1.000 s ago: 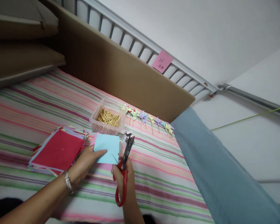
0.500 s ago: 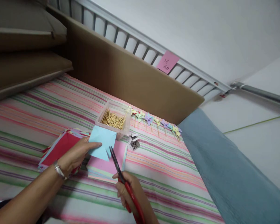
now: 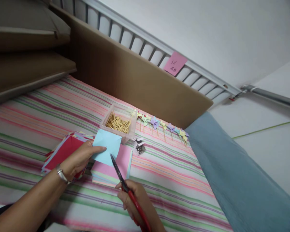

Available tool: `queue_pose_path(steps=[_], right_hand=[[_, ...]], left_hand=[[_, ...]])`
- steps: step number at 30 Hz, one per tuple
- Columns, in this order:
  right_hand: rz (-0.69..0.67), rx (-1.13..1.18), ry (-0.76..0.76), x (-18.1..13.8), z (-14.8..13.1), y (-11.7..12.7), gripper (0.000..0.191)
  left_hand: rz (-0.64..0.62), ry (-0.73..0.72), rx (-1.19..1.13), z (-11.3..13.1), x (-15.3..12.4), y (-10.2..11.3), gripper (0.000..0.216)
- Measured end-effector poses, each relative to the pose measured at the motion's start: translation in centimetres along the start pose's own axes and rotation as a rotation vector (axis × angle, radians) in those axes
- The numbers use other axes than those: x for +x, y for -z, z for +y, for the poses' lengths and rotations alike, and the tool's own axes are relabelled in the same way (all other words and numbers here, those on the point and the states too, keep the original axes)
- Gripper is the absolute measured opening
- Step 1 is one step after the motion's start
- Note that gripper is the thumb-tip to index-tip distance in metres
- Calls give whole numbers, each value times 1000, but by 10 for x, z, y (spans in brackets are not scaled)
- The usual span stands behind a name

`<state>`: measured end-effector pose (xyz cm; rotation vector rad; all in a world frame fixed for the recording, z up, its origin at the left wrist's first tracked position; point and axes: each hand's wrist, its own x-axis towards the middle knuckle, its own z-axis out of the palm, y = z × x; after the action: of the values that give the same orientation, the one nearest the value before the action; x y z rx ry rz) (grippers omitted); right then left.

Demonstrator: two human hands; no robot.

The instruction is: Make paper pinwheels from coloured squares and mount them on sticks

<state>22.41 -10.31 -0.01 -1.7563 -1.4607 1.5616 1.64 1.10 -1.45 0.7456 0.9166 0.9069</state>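
Note:
My left hand (image 3: 78, 159) pinches a light blue paper square (image 3: 107, 146) by its left edge and holds it above the striped cloth. My right hand (image 3: 135, 201) grips red-handled scissors (image 3: 127, 190) whose blades point up and left, with the tips at the blue square's lower edge. Under the blue square lies a stack of paper squares with a pink sheet on top (image 3: 116, 166). A second stack topped with red paper (image 3: 64, 151) lies beneath my left hand.
A clear plastic box of wooden sticks (image 3: 118, 124) stands behind the paper. A row of small paper pinwheels (image 3: 161, 125) lies along a cardboard wall (image 3: 135, 80). A small box of metal pins (image 3: 140, 146) sits beside the pink stack. Blue fabric (image 3: 232, 187) covers the right side.
My right hand swung the scissors from the blue square's right side to below it, blades now pointing up-left. The blue square rose off the pink stack and turned slightly.

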Motion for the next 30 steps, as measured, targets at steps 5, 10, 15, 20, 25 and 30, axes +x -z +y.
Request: queue_pose_path(steps=[5,10,15,20,25,30], right_hand=[[13,13,17,2,4,-3,28],[23,30,43,4,6,-4,26],[34,26,58,5,5,-4,26],[45,38,81,6,7,-6,25],[44,60,68,5,8,-7,24],[29,88,50,4,9,-7,28]], left_hand=[[-21,-4,6,0,0,0,19],[-16,-10,19,-2,0,-1,18],[-24,7,18,-1,-2,-1,19],[-45,9,11,0,-3,-1,17],[-37,11,17,-1,-2,-1,16],[-36,-4,18,0,-3,-1,16]])
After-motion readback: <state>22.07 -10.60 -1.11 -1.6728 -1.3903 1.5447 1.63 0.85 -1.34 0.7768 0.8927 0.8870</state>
